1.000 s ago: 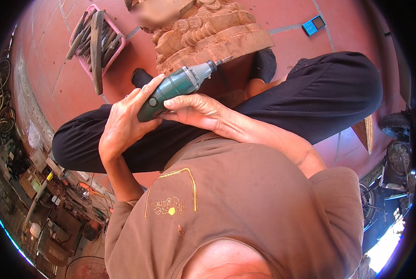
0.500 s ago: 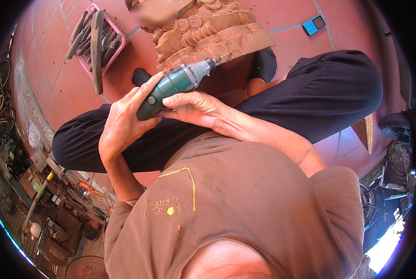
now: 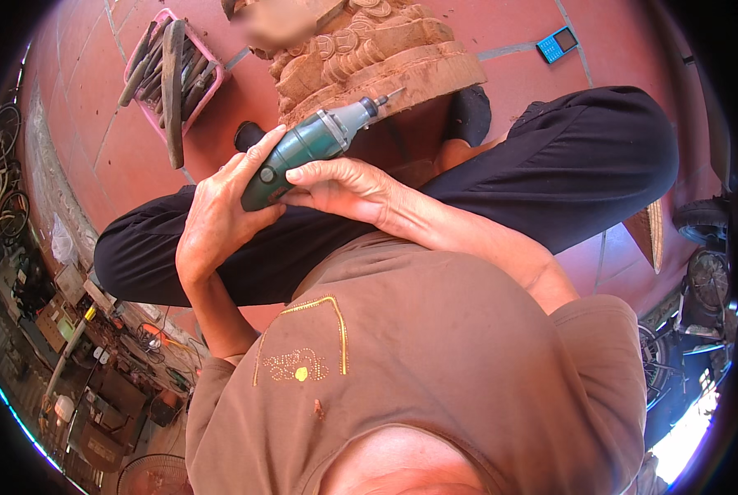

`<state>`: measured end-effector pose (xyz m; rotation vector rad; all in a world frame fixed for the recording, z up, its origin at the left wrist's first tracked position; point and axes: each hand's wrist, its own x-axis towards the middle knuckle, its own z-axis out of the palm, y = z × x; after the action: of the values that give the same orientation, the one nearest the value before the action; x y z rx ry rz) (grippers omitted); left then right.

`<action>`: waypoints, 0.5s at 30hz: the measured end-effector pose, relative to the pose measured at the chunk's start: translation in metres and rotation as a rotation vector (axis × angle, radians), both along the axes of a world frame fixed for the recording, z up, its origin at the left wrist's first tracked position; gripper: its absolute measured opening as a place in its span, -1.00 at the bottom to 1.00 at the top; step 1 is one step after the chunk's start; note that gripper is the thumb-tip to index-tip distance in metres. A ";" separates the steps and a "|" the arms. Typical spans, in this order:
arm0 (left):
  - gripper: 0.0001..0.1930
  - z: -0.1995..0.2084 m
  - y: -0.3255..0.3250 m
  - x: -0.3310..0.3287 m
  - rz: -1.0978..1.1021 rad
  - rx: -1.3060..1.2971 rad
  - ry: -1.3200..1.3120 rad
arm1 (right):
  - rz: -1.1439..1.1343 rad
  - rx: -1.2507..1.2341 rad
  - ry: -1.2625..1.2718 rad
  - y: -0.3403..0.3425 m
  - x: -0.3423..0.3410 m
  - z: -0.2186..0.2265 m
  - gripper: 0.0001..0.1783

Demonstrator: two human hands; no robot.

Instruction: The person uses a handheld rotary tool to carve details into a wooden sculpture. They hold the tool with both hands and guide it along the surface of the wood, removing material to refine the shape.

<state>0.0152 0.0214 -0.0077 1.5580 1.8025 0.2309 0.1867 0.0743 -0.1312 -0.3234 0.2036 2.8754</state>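
Note:
Between both hands I hold a green and grey rotary tool (image 3: pixel 303 154), tilted with its thin bit up and to the right. My left hand (image 3: pixel 224 202) wraps round its rear and left side, fingers along the body. At its lower right, my right hand (image 3: pixel 344 190) grips the body, the thumb lying close to a round button. The tool's bit reaches close to the lower edge of a carved wooden figure (image 3: pixel 385 66); I cannot tell if they touch. Coin-like shapes and folds are cut into the wood.
A pink plastic basket (image 3: pixel 216 82) full of chisel-like tools (image 3: pixel 173 91) stands on the red tiles, far left. A blue keypad phone (image 3: pixel 557 44) lies far right. My crossed legs (image 3: pixel 551 165) flank the carving's near side. Clutter lines the left edge; a motorbike wheel (image 3: pixel 654 363) shows at right.
The rotary tool has shifted very slightly to the left and up with both hands still on it. The carving, basket and phone stay where they were.

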 end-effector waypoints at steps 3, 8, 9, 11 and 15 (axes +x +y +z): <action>0.00 0.000 0.001 0.000 0.001 -0.005 0.008 | -0.010 0.004 -0.017 0.000 0.000 0.000 -0.53; 0.00 0.000 0.001 0.000 0.000 -0.005 0.018 | -0.007 -0.005 -0.036 -0.001 -0.002 -0.002 -0.52; 0.00 0.000 0.001 0.000 0.001 -0.007 0.019 | -0.001 -0.010 -0.035 0.000 -0.002 -0.002 -0.52; 0.00 0.000 0.002 0.000 0.002 -0.010 0.021 | 0.010 -0.019 -0.035 0.001 -0.002 0.000 -0.52; 0.00 0.002 0.001 0.001 0.020 -0.037 0.026 | 0.004 -0.008 -0.028 0.001 -0.002 0.001 -0.52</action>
<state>0.0159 0.0226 -0.0058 1.5245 1.8328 0.1862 0.1848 0.0750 -0.1298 -0.3654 0.2102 2.8726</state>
